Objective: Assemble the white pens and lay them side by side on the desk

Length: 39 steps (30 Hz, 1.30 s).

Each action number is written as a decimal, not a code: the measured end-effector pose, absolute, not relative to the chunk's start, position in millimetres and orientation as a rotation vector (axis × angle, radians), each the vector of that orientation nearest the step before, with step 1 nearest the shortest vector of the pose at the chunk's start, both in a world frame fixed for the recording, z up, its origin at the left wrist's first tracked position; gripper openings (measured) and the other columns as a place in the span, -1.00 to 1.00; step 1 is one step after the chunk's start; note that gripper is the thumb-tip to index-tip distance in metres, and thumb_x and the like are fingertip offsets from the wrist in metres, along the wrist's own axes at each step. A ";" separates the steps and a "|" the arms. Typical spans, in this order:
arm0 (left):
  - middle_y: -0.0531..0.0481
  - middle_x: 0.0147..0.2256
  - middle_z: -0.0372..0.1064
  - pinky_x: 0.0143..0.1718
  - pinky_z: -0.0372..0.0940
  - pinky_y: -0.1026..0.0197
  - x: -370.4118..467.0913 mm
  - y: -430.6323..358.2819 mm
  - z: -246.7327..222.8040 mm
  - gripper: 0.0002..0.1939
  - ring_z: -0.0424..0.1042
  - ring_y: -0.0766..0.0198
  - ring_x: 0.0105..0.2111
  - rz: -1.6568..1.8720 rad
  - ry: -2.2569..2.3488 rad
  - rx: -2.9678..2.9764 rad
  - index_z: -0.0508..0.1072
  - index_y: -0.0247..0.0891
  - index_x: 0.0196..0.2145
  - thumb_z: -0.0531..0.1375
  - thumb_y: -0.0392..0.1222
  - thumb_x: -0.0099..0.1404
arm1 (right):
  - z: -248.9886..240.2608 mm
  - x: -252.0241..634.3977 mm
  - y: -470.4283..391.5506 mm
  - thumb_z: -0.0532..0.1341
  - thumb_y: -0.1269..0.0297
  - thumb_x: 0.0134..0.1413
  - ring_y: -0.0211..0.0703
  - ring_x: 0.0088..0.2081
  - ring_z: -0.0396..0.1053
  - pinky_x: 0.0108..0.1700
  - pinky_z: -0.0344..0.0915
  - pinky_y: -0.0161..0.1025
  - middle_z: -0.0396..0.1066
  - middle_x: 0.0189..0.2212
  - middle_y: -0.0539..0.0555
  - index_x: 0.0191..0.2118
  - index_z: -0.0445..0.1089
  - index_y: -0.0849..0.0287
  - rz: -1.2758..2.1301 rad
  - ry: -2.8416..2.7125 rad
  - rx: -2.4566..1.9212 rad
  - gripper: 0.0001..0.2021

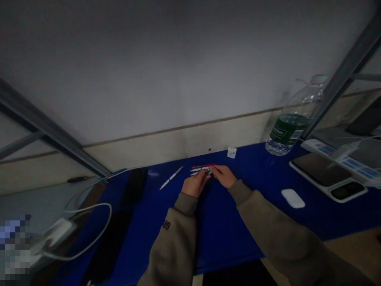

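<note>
On the blue desk, my left hand (194,185) and my right hand (225,175) meet with fingertips almost touching. Both are closed, pinching what looks like a white pen (210,172) that is mostly covered by the fingers. Just beyond them lies a red pen (204,165), with a white pen (199,169) beside it and the end of another light pen showing near my left knuckles. Apart from these, to the left, a white pen (172,178) rests at a slant with its tip pointing up and right.
Against the wall stand a white charger plug (231,152) and a large water bottle (287,127). At right are a white earbud case (293,198), a white-framed device (327,174) and a power strip (354,163). Black flat items (133,186) and a white cable (111,216) lie left.
</note>
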State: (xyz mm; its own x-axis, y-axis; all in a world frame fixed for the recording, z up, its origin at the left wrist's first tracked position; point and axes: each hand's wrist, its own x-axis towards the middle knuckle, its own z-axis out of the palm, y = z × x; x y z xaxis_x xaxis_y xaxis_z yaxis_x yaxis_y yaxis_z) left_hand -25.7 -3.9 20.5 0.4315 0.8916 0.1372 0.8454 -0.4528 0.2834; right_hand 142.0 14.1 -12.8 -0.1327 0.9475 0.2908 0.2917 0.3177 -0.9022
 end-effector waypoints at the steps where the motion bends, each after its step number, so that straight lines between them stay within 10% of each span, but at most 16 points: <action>1: -0.01 -0.10 0.42 -0.17 0.30 0.26 -26.0 -3.2 20.1 -0.62 0.43 0.24 -0.14 0.402 1.552 2.505 0.26 -0.07 0.05 -0.08 0.05 0.37 | -14.6 142.8 15.4 -0.02 -0.06 0.16 -0.25 -0.56 0.16 -0.54 0.06 -0.32 0.21 -0.67 -0.01 -0.53 0.37 0.20 0.835 -1.615 -1.180 -0.52; 39: -0.08 -0.26 0.36 -0.30 0.22 0.20 -88.2 17.1 21.6 -0.77 0.36 0.15 -0.22 0.191 2.428 2.262 0.48 -0.17 -0.24 0.06 -0.08 0.30 | -29.1 154.6 19.0 0.19 0.28 0.09 -0.15 -0.24 0.23 -0.14 0.19 -0.22 0.29 -0.30 0.07 -0.24 0.37 0.13 0.214 -2.023 -1.439 -0.89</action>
State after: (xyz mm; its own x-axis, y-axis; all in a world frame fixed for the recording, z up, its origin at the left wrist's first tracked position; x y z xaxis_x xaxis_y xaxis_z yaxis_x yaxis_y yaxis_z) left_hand -88.2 17.1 21.6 -0.0648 0.9756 0.2099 0.9964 0.0748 -0.0399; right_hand 154.6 19.0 -29.1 -0.1969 0.8942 0.4020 0.7903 0.3874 -0.4747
